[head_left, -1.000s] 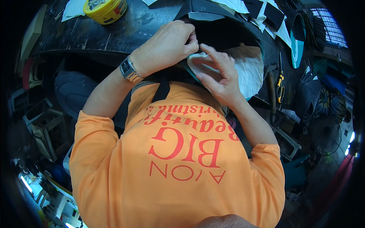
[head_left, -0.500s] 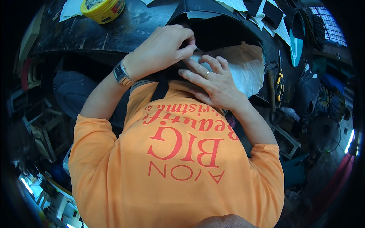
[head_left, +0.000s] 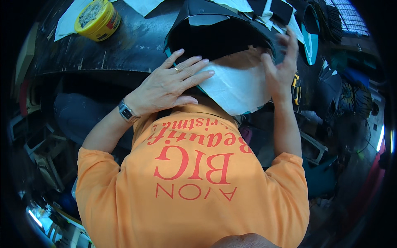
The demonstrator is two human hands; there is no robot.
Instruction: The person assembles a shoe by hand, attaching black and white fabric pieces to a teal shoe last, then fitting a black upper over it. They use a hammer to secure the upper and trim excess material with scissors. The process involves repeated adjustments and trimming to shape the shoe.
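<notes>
A large black curved piece [head_left: 219, 37], hollow in the middle, lies at the table's near edge. Across its near side spreads a pale, thin sheet [head_left: 235, 82] with a brownish upper part; whether it is paper or cloth I cannot tell. My left hand [head_left: 175, 82] lies with fingers spread, its fingertips over the sheet's left edge. Beside the piece's right side, my right hand [head_left: 283, 62] is raised, thumb and fingers apart and partly blurred. Nothing shows between its fingers.
On the dark table [head_left: 132, 51] stands an open yellow tub [head_left: 97, 25] with greyish contents. Yellow-handled scissors or pliers [head_left: 296, 91] lie right of my right forearm. White scraps [head_left: 144, 5] and teal-edged dark pieces [head_left: 310, 43] lie farther back. A wooden stool [head_left: 47, 159] stands lower left.
My hands, close together before, have moved apart: the left lies flat at the sheet's edge, the right has moved up and right. More of the pale sheet shows.
</notes>
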